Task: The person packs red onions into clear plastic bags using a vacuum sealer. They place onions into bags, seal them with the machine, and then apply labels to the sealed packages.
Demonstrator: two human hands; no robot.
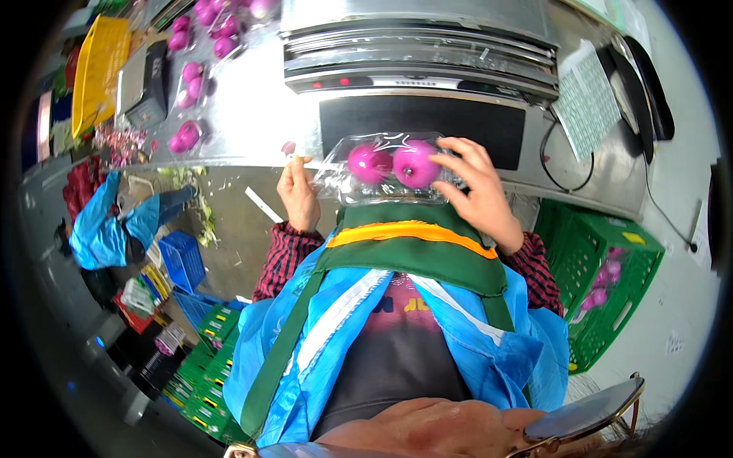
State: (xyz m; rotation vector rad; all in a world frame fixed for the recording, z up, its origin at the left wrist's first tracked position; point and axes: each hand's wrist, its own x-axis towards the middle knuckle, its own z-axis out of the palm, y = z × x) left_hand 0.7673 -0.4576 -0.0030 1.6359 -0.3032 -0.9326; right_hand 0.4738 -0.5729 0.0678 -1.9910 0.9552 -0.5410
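Observation:
Two peeled red onions [417, 164] lie side by side in a clear plastic tray [366, 197] with plastic film [329, 177] over it, just in front of my green apron. My left hand [299, 194] pinches the film's edge at the tray's left side, thumb and fingertip together. The right hand [481, 192] grips the tray's right end, its fingers spread over the film beside the right onion. Beyond the tray is a film-wrapping machine [421, 63] with a black plate [424, 126] at its front.
Packed onions [186, 137] sit on the steel table [252, 114] at left, near a scale [143, 86] and a yellow basket [100, 74]. Printed sheets [587, 100] and a cable lie right. A green crate [601, 286] stands at lower right. A person in blue [114, 229] bends at far left.

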